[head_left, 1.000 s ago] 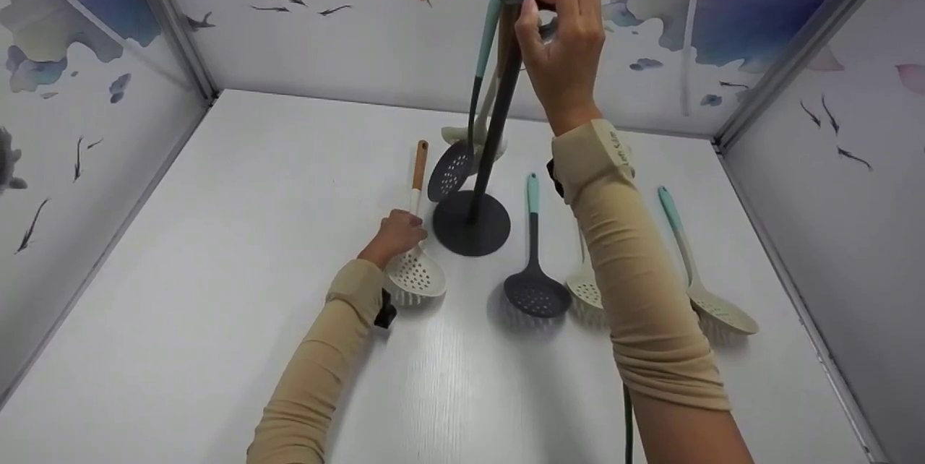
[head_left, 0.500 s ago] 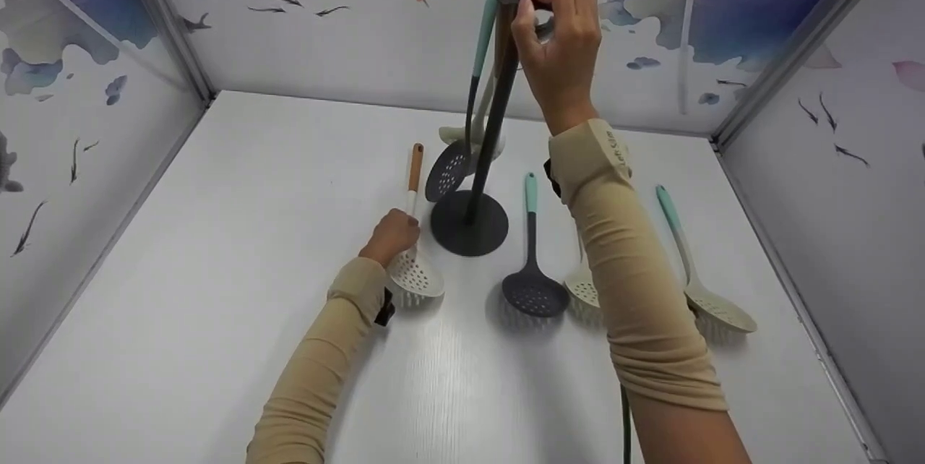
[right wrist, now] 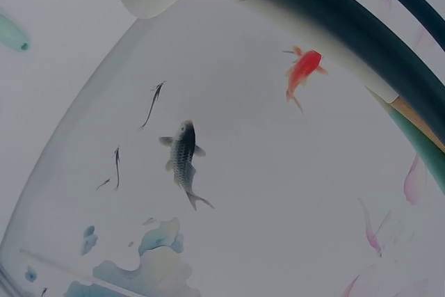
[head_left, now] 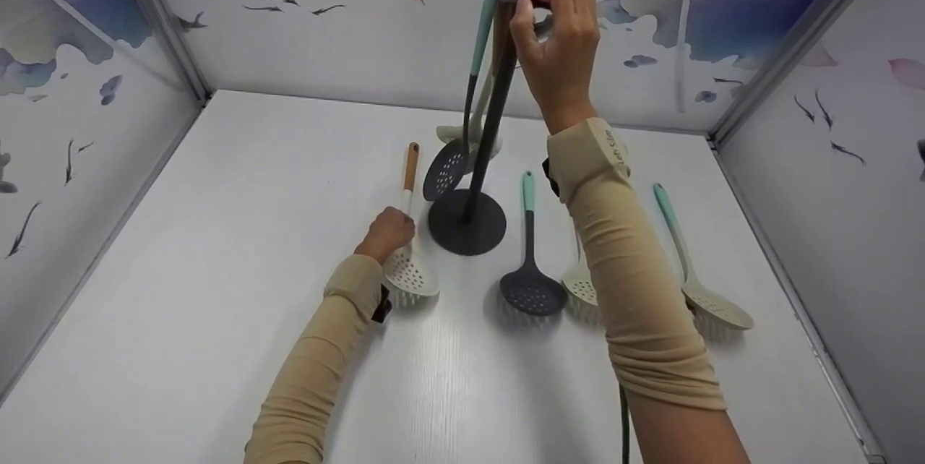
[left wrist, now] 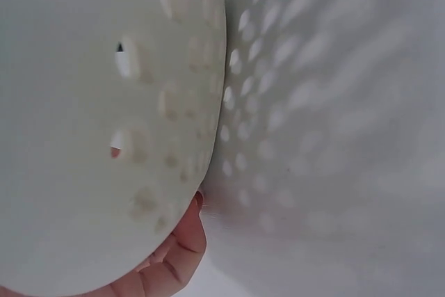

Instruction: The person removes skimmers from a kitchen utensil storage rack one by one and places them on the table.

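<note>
My left hand [head_left: 387, 231] grips a white skimmer [head_left: 410, 275] at its neck, low over the table; its wooden handle end points toward the back wall. In the left wrist view the perforated bowl [left wrist: 104, 116] fills much of the picture, with fingers [left wrist: 182, 252] showing at its rim. High up, my right hand [head_left: 564, 45] pinches a dark hook at the top of a utensil stand [head_left: 467, 224] with a round black base. From that stand hangs a dark skimmer [head_left: 445, 169] with a mint handle, and pale utensils hang behind it, partly hidden.
Right of the stand lie a dark skimmer [head_left: 533, 292] with a mint handle, a pale skimmer [head_left: 580, 287] partly covered by my right forearm, and a pale mint-handled skimmer [head_left: 715, 305]. Patterned walls enclose the white table [head_left: 289, 182] at the back and sides.
My left hand and the white skimmer have shifted slightly left, away from the stand's base. My right hand stays at the hook. The whole head view has drifted a little.
</note>
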Tool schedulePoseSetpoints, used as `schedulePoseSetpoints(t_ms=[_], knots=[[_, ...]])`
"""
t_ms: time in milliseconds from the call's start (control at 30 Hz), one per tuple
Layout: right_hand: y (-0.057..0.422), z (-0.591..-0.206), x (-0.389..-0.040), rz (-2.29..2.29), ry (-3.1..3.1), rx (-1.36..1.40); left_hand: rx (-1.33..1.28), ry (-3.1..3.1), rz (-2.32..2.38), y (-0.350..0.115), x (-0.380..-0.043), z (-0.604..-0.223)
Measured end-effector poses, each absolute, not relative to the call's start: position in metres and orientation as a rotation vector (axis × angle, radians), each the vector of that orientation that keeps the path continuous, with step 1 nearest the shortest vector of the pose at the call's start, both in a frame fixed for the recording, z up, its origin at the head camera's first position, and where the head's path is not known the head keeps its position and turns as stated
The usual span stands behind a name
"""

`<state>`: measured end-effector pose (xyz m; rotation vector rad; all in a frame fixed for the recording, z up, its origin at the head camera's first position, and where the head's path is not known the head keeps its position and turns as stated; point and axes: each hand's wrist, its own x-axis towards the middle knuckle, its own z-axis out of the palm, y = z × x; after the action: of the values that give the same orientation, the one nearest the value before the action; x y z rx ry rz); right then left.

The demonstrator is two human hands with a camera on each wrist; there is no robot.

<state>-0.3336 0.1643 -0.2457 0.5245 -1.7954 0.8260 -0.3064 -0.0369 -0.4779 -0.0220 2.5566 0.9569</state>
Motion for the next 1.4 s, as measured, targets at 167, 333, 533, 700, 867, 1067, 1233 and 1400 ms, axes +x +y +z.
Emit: schedulePoseSetpoints(t_ms=[167,333,533,700,867,1067,1233,1400], knots=[[0.162,-0.244,-0.334,0.826,-1.784,0.537,0.024,2.515,0.906,-0.040,-0.307,-0.470],[0.163,-0.245,-0.333,0.815,-1.792,0.534,0.034,2.543,0.966,-0.043,-0.308,-0.454],[0.164,-0.244,-0.334,0.824,-1.790,0.528,0.087,2.725,1.255,-0.034,-0.313,-0.419],[0.165,-0.245,-0.334,0.824,-1.789,0.526,0.423,2.706,1.622,-0.020,-0.305,-0.391],[0.165,-0.246,-0.333,0.825,-1.795,0.521,0.744,2.571,1.772,-0.007,-0.299,-0.376],[0.165,-0.246,-0.334,0.833,-1.801,0.524,0.868,2.508,1.871,0.005,-0.301,-0.369],[0.165,-0.248,-0.333,0.835,-1.806,0.520,0.894,2.395,2.013,0.012,-0.305,-0.362],[0.163,-0.247,-0.332,0.841,-1.812,0.512,0.815,2.335,2.147,0.017,-0.302,-0.346]])
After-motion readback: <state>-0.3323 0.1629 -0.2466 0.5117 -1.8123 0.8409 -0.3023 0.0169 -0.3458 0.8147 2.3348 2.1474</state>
